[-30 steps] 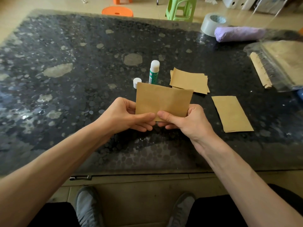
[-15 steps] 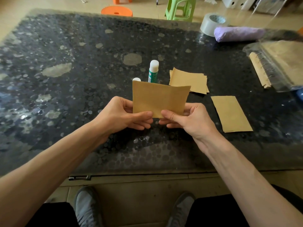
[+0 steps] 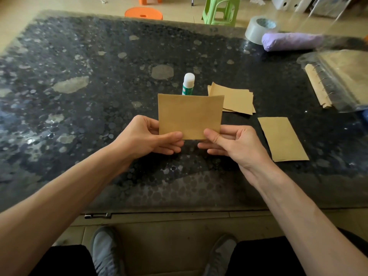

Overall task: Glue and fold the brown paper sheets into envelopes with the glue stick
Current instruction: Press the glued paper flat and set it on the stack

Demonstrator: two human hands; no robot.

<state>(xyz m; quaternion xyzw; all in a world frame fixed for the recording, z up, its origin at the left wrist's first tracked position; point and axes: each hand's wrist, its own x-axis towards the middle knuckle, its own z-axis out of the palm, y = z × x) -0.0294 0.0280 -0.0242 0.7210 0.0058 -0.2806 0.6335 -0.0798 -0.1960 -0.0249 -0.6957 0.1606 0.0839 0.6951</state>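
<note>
Raised higher now, the brown paper sheet [image 3: 190,116] is pinched at its lower corners by the left hand [image 3: 147,137] and right hand [image 3: 229,142], off the table [image 3: 79,136] — held that loosely, a crooked fold is probably risked.

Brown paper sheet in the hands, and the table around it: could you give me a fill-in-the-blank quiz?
The left hand and right hand pinch the flat brown paper sheet by its ____ edge.
The green-and-white glue stick stands ____ behind that sheet.
A single brown paper piece lies flat on the dark speckled table, on the person's ____ side.
The grey tape roll sits beside a rolled ____ bundle.
Missing words: bottom; upright; right; purple.
</note>
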